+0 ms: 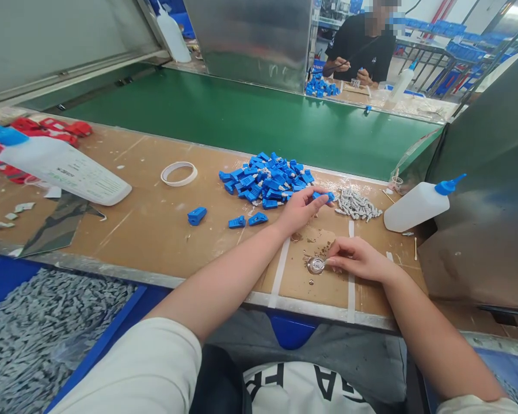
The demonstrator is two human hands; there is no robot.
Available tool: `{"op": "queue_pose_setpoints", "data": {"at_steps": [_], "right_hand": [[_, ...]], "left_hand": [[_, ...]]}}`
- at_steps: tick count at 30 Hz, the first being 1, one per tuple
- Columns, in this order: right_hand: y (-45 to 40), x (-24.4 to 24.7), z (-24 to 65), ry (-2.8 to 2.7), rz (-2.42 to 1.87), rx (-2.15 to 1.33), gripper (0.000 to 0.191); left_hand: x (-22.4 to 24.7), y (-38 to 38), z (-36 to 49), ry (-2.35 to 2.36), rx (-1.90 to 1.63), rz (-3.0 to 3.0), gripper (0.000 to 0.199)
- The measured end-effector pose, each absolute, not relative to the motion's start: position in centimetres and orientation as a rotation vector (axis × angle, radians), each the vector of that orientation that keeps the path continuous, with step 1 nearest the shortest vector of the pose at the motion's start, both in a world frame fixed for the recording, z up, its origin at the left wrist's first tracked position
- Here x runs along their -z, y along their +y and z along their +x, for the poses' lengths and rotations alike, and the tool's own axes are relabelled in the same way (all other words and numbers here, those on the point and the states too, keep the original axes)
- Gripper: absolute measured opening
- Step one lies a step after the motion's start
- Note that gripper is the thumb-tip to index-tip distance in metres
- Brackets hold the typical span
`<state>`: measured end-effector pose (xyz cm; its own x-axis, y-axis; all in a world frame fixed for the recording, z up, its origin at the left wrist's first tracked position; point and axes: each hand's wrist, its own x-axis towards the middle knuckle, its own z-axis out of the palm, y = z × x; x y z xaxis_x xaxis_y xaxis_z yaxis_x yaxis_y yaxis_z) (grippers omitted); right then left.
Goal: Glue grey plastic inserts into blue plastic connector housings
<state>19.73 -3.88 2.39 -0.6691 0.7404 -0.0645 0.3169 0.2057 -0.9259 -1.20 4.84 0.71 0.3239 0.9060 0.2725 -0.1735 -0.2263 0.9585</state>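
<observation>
My left hand (pixel 303 211) is closed on a small blue plastic part (pixel 323 197), at the right side of a heap of the same blue parts (pixel 270 177). Lower and to the right, my right hand (pixel 356 259) pinches its fingertips at the rim of a small round metal dish (pixel 315 265). Whatever sits between those fingertips is too small to make out. Brown specks and drips mark the board around the dish. A pile of small grey pieces (pixel 358 204) lies just beyond my right hand. Several loose blue parts (pixel 236 222) rest left of my left forearm.
A white squeeze bottle (pixel 416 206) leans at right; another bottle (pixel 69 167) lies left near red parts (pixel 52 131). A tape roll (pixel 179 173) sits on the board. Behind runs a green belt (pixel 242 121), with a co-worker (pixel 362 46) across it. Grey pieces fill a blue bin (pixel 133 296).
</observation>
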Motion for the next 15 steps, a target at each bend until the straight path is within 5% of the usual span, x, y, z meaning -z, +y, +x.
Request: {"op": "queue_pose_setpoints", "data": {"at_steps": [7, 11, 15], "right_hand": [[-2.7, -1.3, 20.3, -1.623, -0.906, -1.063, 0.022], [-2.1, -1.3, 20.9, -1.789, -0.905, -0.577, 0.01], [-2.3, -1.7, 21.3, -1.933, -0.905, -0.255, 0.018]], "left_hand": [[-0.5, 4.1, -0.8, 0.642, -0.995, 1.436, 0.056], [-0.1, 3.6, -0.6, 0.752, -0.888, 1.439, 0.057], [0.3, 3.5, -0.6, 0.8, -0.81, 1.429, 0.058]]}}
